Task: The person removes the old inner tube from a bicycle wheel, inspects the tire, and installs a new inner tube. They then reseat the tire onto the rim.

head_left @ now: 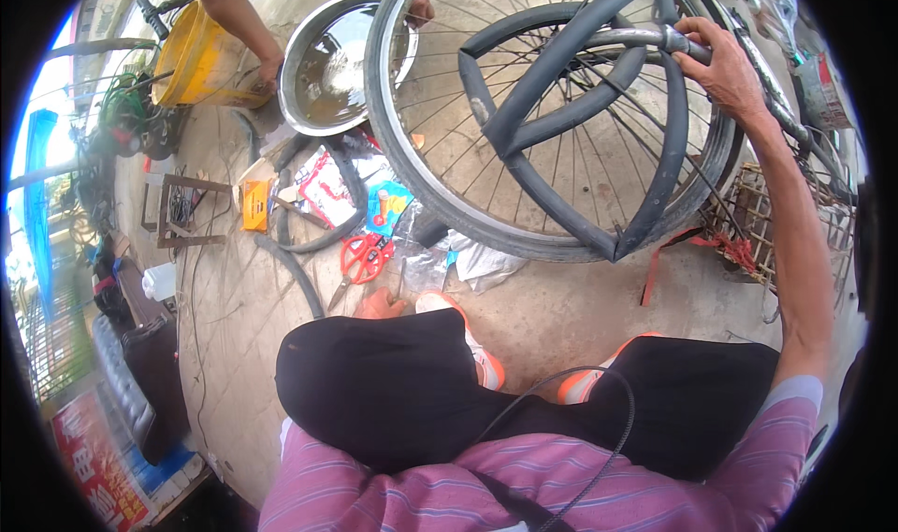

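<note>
My right hand (pixel 720 67) is closed round the end of a silver metal tube (pixel 645 37) at the upper right. Around that tube lies a folded dark inner tube (pixel 591 111), spread over the spokes of a bicycle wheel (pixel 393 144) with its tyre on. My left hand (pixel 379 305) is low near the ground beside my left knee, which hides part of it; its fingers are too unclear to read. Close to it lie red-handled scissors (pixel 363 257), blades pointing toward me. A second dark tube (pixel 360 205) curls on the ground beyond.
Another person's hand (pixel 269 69) touches a metal basin of water (pixel 292 93); a second hand (pixel 421 10) is near the wheel. A yellow bucket (pixel 192 55), small wooden frame (pixel 192 240), orange box (pixel 255 205), plastic packets (pixel 388 205) and wire basket (pixel 795 219) stand about.
</note>
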`<state>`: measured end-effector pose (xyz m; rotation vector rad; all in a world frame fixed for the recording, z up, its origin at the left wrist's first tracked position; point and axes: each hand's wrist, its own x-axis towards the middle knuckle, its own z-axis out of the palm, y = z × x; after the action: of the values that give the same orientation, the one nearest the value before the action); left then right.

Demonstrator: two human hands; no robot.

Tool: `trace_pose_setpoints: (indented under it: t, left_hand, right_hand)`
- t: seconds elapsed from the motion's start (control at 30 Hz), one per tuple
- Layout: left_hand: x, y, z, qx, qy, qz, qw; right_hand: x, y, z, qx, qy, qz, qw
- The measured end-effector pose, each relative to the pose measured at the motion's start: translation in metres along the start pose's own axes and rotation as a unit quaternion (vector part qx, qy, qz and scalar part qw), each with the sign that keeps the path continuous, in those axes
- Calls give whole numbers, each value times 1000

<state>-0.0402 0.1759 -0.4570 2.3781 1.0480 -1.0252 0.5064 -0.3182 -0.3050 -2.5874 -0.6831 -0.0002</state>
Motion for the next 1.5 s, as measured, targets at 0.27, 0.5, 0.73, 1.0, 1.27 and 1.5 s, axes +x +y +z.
trace_pose_setpoints:
  t: [0.27, 0.5, 0.73, 1.0, 1.27, 1.5]
  left_hand:
    - [14, -81, 16, -154, 0, 60, 986]
    - [-50, 91, -200, -534, -11, 294, 792]
    - [-124, 395, -301, -274, 22, 653, 705]
    - [-84, 560, -229, -276, 146, 625, 716]
    - [-72, 560, -231, -222, 225, 656, 686]
    - [-85, 561, -237, -316, 210, 652, 657]
  right_hand:
    - [12, -21, 4, -11, 13, -25, 1000]
    - [5, -24, -9, -20, 17, -13, 1000]
    - [1, -16, -14, -46, -30, 15, 998]
    - [8, -23, -15, -59, -34, 4, 998]
    - [5, -18, 0, -16, 26, -32, 999]
    - [8, -12, 5, -39, 51, -62, 996]
